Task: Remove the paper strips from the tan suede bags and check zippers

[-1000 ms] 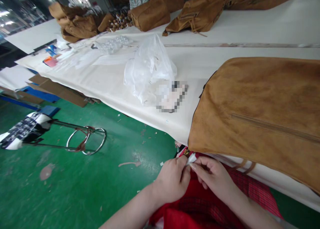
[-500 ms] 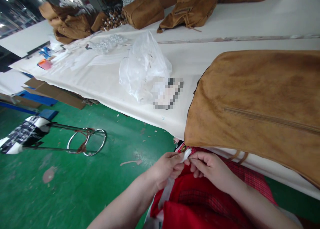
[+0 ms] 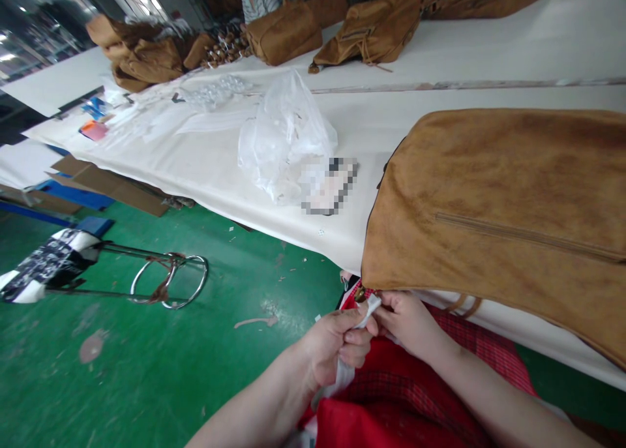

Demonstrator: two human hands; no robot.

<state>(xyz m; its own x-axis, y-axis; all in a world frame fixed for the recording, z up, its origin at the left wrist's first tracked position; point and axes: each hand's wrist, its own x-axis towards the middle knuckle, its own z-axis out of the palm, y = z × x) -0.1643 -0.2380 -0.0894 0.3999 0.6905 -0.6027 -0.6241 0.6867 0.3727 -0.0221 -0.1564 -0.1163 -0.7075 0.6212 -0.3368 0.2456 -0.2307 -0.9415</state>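
My left hand (image 3: 332, 347) is closed around a white strip (image 3: 345, 373), thin and soft-looking. One end sticks up past the thumb, and the rest trails down over the red apron (image 3: 391, 376). My right hand (image 3: 411, 324) is closed beside it, at the lower left corner of a brown suede-like bag (image 3: 489, 174). Its fingertips are partly hidden, so what they pinch cannot be made out. A small brass-coloured piece (image 3: 360, 294) shows at the bag's corner, just above my left thumb. The bag lies flat on the white-covered table, a long zipper across its face.
On the white table (image 3: 176, 154) are a clear plastic bag (image 3: 288, 141) and a blurred-out flat object (image 3: 332, 190). Several brown bags (image 3: 288, 30) lie along the back, near a person in a striped top (image 3: 259, 1). A stool (image 3: 169, 278) lies on the green floor at left.
Both hands have moved slightly up toward the bag's corner. My right fingers have gone from the strip's tip to the bag's lower edge. The view has tilted up slightly.
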